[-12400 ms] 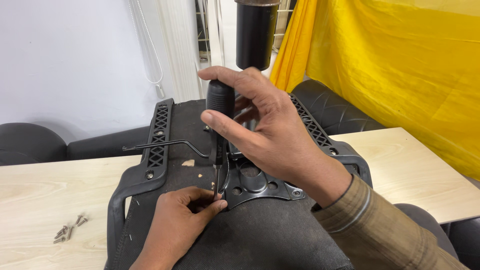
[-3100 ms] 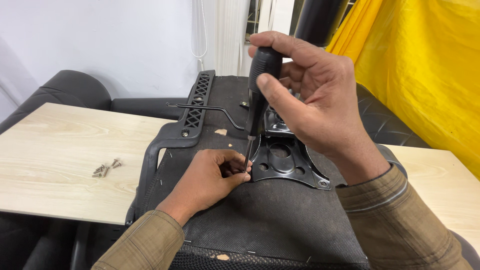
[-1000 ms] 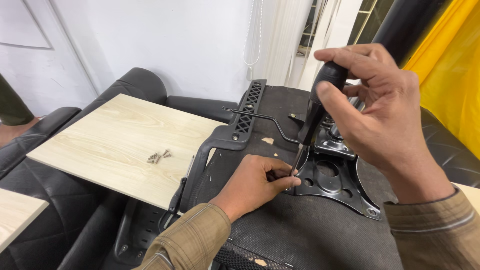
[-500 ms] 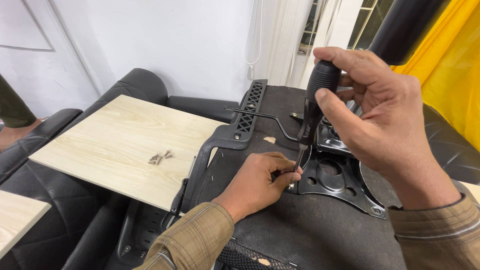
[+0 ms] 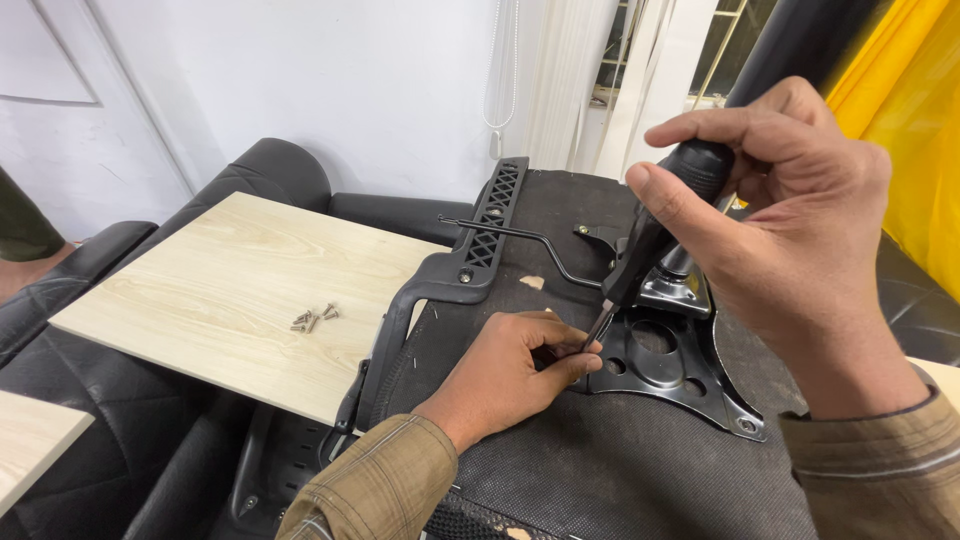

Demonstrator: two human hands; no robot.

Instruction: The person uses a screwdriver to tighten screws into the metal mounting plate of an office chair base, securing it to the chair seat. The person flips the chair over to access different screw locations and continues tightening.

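Glossy black metal plate (image 5: 690, 375) on matt, rough fabric seat underside (image 5: 600, 470).

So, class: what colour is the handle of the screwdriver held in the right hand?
Black. The screwdriver handle in the right hand shows best in the head view.
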